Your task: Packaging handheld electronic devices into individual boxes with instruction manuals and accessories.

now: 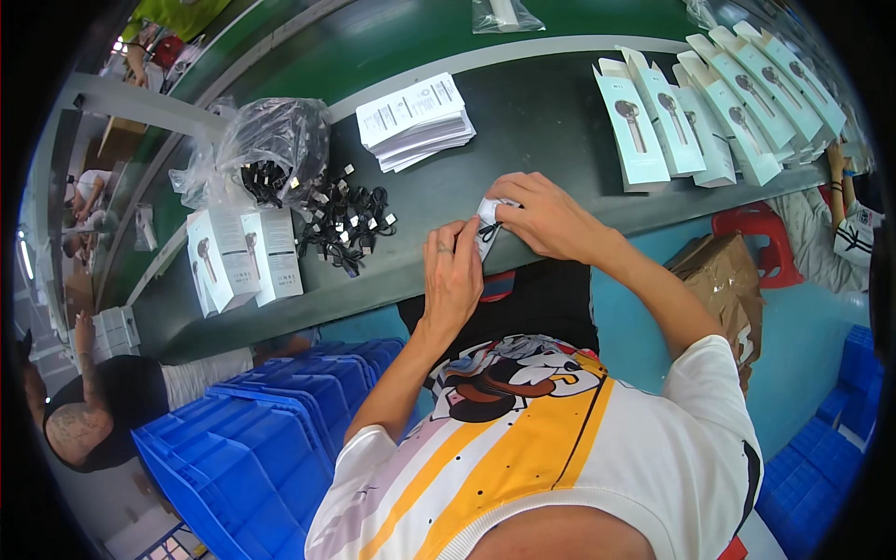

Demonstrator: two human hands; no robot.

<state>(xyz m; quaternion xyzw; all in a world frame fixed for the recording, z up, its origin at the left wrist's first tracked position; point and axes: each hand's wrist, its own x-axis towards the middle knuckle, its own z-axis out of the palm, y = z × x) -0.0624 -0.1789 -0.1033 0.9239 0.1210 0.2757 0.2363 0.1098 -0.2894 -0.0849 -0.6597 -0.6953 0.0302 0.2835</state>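
At the table's near edge both my hands are closed around a small white folded paper (484, 245) with a black cable (489, 229) against it. My left hand (455, 273) pinches it from the left side, a ring on one finger. My right hand (544, 217) grips its upper end from the right, and its fingers hide part of the paper. A loose heap of short black USB cables (345, 222) lies to the left of my hands. Beyond them is a stack of printed white leaflets (416, 117).
Several light-coloured boxes with open flaps (672, 128) stand in rows at the right. More boxes (224, 257) and a clear plastic bag of cables (275, 140) sit at the left. Blue crates (243, 448) are below left, a brown carton (723, 280) below right. Other people work at both sides.
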